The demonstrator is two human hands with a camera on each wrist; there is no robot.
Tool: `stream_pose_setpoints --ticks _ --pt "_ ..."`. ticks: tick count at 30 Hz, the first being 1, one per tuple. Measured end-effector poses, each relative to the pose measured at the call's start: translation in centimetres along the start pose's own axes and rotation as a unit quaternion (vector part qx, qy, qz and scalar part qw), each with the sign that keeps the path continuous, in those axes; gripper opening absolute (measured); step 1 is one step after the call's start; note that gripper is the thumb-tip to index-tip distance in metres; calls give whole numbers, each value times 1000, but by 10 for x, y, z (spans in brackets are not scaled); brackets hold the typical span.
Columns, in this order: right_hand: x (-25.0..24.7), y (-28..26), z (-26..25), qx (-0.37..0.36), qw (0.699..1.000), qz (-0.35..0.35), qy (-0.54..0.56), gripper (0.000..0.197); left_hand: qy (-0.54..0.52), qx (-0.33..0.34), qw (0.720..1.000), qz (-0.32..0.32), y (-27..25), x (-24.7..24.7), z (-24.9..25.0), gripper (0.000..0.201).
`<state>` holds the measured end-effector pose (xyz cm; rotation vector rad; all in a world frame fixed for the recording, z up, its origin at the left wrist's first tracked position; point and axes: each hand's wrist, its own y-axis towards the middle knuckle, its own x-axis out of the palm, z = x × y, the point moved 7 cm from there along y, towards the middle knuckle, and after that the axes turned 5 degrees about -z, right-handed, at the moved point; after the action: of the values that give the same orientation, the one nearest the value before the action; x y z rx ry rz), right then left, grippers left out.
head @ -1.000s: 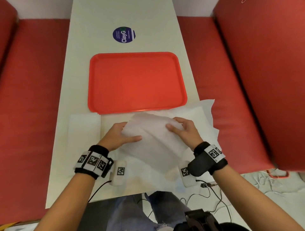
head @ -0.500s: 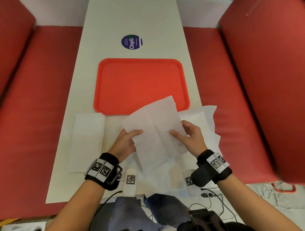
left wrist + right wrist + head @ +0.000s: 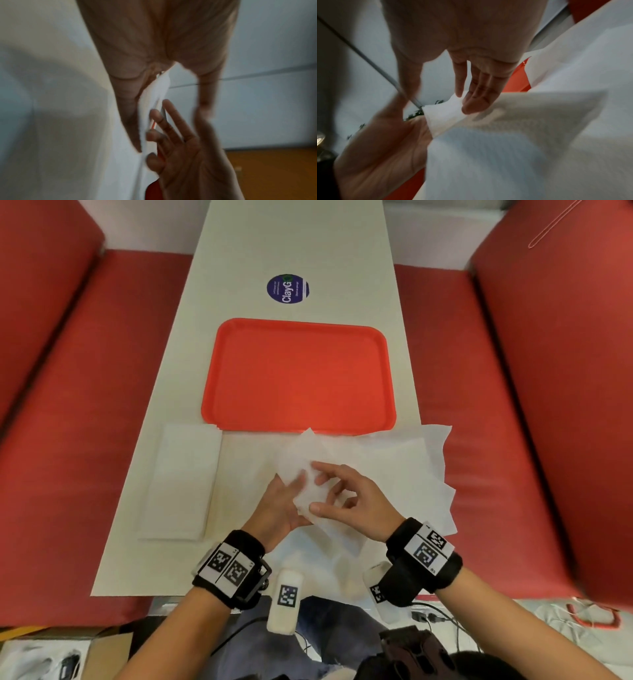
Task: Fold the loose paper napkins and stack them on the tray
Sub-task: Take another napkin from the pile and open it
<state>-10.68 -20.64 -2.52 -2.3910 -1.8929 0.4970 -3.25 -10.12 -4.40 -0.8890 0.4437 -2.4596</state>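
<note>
An orange tray [image 3: 301,378] lies bare on the white table [image 3: 294,244]. Just in front of it my two hands meet over a thin white napkin [image 3: 300,465]. My left hand [image 3: 279,503] lies with straight fingers under the napkin [image 3: 151,97]. My right hand [image 3: 347,498] touches the sheet from the other side with spread, nearly straight fingertips [image 3: 471,106], its thumb apart. In the right wrist view the napkin [image 3: 488,155] drapes over my left palm [image 3: 385,142]. Both wrist views are blurred.
A folded white napkin [image 3: 181,484] lies flat on the table, left of my hands. Several loose napkins [image 3: 421,463] sprawl to the right, past the table edge. A round blue sticker [image 3: 288,288] sits beyond the tray. Red bench seats [image 3: 85,405] flank the table.
Half a second ago both hands held the napkin spread out and raised over the tray's near edge. They have come together, and the sheet is now doubled up between them, lower down.
</note>
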Motion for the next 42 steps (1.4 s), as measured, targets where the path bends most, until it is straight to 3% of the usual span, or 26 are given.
stream_pose_setpoints --ticks 2,8,12,16,22,25,28,30,35,42 --pt "-7 3 2 -2 1000 18 -3 55 60 23 998 9 1 -5 0 65" --pt "-23 15 5 -4 995 82 -56 29 123 49 990 43 0 -23 9 54" --pt "-12 26 0 -16 999 39 -17 13 153 56 985 55 -5 -38 17 52" --pt "6 42 -8 -9 999 9 -35 25 172 84 978 86 -19 -61 32 52" --pt "59 78 -29 -41 995 -82 34 18 171 111 971 126 -40 -109 43 51" --pt "86 97 -29 -22 998 -64 10 21 206 139 944 219 -51 -143 57 45" --pt "108 117 -28 10 997 -45 -56 32 250 157 915 274 -60 -175 74 56" --pt "123 130 -29 27 995 -50 -77 41 308 153 899 271 -60 -189 86 59" --pt "149 155 -28 60 990 -54 -117 57 458 123 832 288 -59 -217 103 33" --pt "159 153 -16 74 982 -45 -166 62 530 89 799 271 -48 -239 90 49"
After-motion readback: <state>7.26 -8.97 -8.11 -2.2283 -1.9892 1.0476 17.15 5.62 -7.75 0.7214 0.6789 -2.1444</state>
